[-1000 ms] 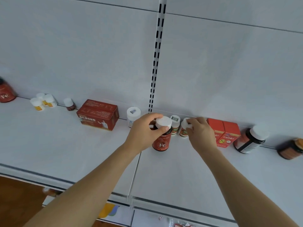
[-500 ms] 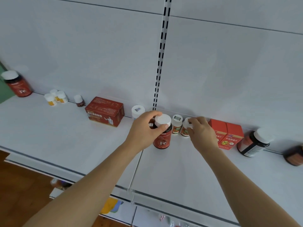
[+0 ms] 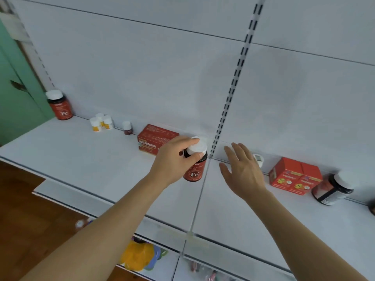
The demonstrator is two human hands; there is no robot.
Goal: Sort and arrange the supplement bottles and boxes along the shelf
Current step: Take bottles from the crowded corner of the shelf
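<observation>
My left hand [image 3: 172,161] grips the white cap of a dark red Fe bottle [image 3: 195,169], held just above the white shelf [image 3: 81,159] near the slotted upright. My right hand [image 3: 241,171] hovers beside it with fingers spread, holding nothing. Behind that hand a small white-capped bottle [image 3: 258,159] peeks out. A second Fe bottle [image 3: 59,105] stands at the far left. Three small yellow-label bottles [image 3: 101,122] and a tiny dark red bottle [image 3: 127,128] line the back wall. A flat red box [image 3: 156,138] lies behind my left hand.
Two red boxes [image 3: 296,176] stand side by side to the right, next to a large dark bottle [image 3: 332,189] with a white cap. A slotted upright [image 3: 233,82] splits the back panel. A lower shelf holds colourful items [image 3: 140,256]. Wooden floor shows bottom left.
My right hand has let go of the small bottle at the back and opened, moving away from it. The left hand has carried the Fe bottle leftward. The view swung left.
</observation>
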